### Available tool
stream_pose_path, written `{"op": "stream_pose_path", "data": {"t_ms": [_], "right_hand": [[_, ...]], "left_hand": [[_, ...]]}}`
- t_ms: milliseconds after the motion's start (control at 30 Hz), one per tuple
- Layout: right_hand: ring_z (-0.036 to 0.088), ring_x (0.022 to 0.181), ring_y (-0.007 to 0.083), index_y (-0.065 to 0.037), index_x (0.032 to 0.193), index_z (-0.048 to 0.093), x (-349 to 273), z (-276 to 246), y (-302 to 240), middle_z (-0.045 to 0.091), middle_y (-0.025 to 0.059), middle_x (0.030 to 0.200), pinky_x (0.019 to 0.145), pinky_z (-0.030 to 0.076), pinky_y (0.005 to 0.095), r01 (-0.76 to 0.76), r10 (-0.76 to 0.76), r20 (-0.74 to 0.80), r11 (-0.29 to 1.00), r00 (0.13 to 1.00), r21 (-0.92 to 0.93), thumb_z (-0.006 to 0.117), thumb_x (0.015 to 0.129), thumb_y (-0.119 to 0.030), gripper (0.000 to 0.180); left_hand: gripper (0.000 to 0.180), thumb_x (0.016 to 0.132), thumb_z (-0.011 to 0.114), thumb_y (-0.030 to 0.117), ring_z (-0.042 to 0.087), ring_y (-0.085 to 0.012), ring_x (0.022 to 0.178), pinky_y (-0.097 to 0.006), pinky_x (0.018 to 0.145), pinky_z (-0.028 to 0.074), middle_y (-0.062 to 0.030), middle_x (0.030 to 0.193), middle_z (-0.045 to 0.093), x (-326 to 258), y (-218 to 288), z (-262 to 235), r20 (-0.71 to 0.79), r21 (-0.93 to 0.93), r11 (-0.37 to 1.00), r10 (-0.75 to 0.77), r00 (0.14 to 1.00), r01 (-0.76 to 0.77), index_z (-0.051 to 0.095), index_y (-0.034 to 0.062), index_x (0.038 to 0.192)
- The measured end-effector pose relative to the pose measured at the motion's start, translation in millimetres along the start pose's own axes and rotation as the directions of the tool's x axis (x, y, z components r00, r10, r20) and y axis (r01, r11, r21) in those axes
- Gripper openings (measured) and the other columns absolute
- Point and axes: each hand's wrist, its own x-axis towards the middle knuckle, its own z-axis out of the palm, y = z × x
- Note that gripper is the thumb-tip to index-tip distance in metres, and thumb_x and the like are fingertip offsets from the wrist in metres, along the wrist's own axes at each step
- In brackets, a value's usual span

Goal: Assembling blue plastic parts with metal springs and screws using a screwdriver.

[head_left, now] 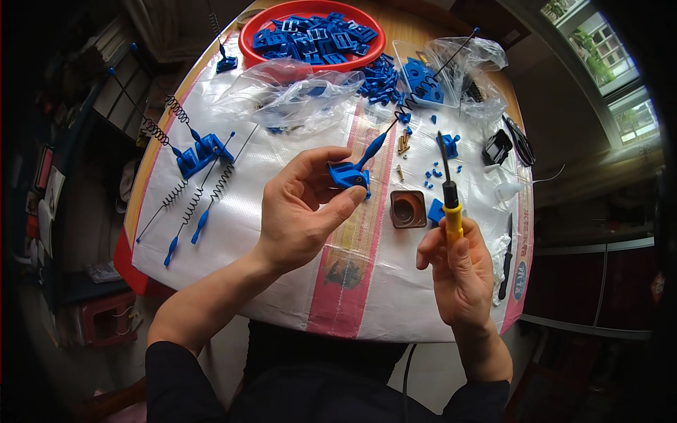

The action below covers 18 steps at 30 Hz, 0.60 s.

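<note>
Between the thumb and fingers of my left hand (307, 204) is a blue plastic base (348, 175). From it a black rod with a coil spring (407, 111) rises, tilted to the upper right, its lower sleeve blue. My right hand (462, 271) grips a screwdriver (453, 215) by its yellow handle, shaft pointing up, apart from the base. A small brown square dish (407, 210) sits between my hands. Beyond it lie brass screws (403, 143) and tiny blue pieces (432, 174). My right fingers partly hide another blue piece (436, 211).
A red basin (374, 21) of blue parts stands at the back, beside a clear box (424, 79) and plastic bags (296, 99). Several spring rods (192, 201) and blue bases (203, 155) lie left. A black-handled tool (505, 271) and black scissors (520, 143) lie right.
</note>
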Motion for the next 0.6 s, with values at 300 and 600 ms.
{"op": "stream_pose_path", "data": {"t_ms": [300,600], "right_hand": [[0.054,0.068,0.0078,0.001,0.127,0.048,57.3,-0.6,0.1,0.059,0.0007,0.073,0.062,0.042,0.0237,-0.048,0.052,0.015,0.979,0.999,-0.199,0.062,0.1,-0.012,0.034],[0.06,0.079,0.006,0.004,0.112,0.067,67.1,6.5,9.6,0.069,0.0026,0.089,0.07,0.048,0.0221,-0.018,0.035,0.084,0.981,0.996,-0.192,0.061,0.102,-0.013,0.02]], "left_hand": [[0.042,0.092,0.066,0.007,0.071,-0.0234,0.098,-0.04,0.092,0.058,-0.0156,0.115,0.067,-3.0,-5.9,-5.0,0.223,-0.142,0.963,-0.195,0.955,0.23,0.055,-0.0019,0.132],[0.041,0.095,0.068,0.012,0.071,-0.0245,0.098,-0.04,0.09,0.057,-0.0139,0.114,0.067,-2.9,0.1,-3.9,0.29,-0.196,0.888,-0.353,0.89,0.416,0.057,-0.0006,0.132]]}}
